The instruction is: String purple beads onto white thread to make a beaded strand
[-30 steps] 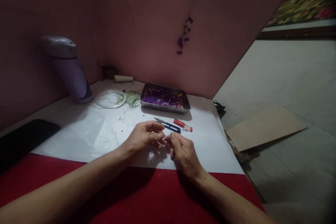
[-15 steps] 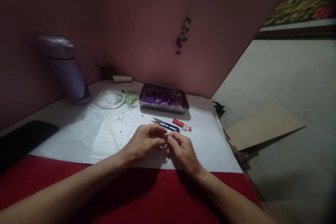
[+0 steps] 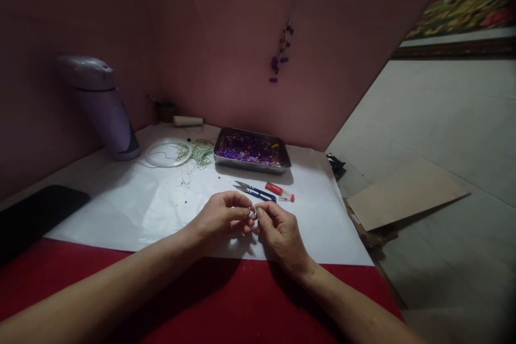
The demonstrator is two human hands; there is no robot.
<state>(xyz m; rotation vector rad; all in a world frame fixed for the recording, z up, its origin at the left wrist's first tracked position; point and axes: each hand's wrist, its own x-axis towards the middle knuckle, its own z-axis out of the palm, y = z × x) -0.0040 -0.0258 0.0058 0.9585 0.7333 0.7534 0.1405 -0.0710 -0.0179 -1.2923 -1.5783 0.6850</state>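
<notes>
We record the grip first: the left hand (image 3: 223, 216) pinches a small white looped piece (image 3: 253, 212) between thumb and fingertips, at its left side. The right hand (image 3: 283, 232) meets it from the opposite side, thumb and index finger closed on its right edge. The piece therefore sits in the narrow gap between both sets of fingertips, held above the white paper (image 3: 314, 226); its finer structure is too small for us to read.

Just beyond the fingers we note blue-handled thread snips (image 3: 258, 192), blades pointing left, and beside them a small red-and-clear implement (image 3: 278, 191). Farther back stands a metal tray (image 3: 252, 165) of mostly purple beads (image 3: 245, 153). To its left we log a tangle of green thread (image 3: 202, 152) next to a pale ring (image 3: 169, 164), with a purple flask (image 3: 105, 113) beyond. Nearest us, red cloth (image 3: 181, 301) shows past the paper's edge.
</notes>
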